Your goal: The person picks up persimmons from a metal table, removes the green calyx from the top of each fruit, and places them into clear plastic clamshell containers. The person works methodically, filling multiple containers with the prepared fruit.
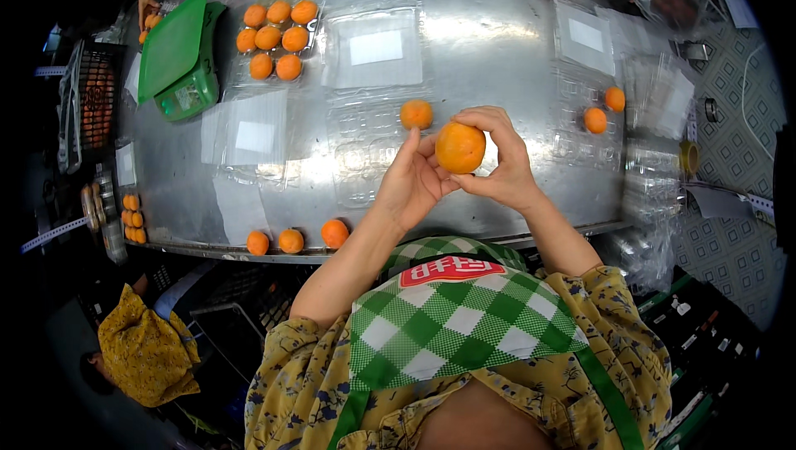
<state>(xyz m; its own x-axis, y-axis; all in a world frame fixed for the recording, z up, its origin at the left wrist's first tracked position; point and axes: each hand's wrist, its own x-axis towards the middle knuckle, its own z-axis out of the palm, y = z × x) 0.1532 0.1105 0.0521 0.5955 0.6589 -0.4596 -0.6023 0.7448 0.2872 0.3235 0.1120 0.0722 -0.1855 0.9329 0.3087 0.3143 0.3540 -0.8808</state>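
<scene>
1. Orange skin shines on the round fruit [460, 149] held above the metal worktop [489, 60], closer to its near edge than to its far edge
2. The right hand [507, 170] grasps that fruit, thumb below and fingers curled over the top; even pressure from the finger pads, nails off the skin, should avoid marks
3. The left hand [412, 185] is cupped, palm up and thumb raised, clenched on nothing; whether its partly hidden fingers bear on the fruit, I cannot tell
4. A palm placed beneath would likely catch a slip, and a slow roll would bring all the skin into view
5. A loose fruit [416, 114] lies just beyond the left thumb, so a wrist turn is safer than a sideways sweep
6. Three fruits [290, 241] sit along the worktop's near edge, toward its near left corner; a swinging left forearm [352, 259] could knock them
</scene>
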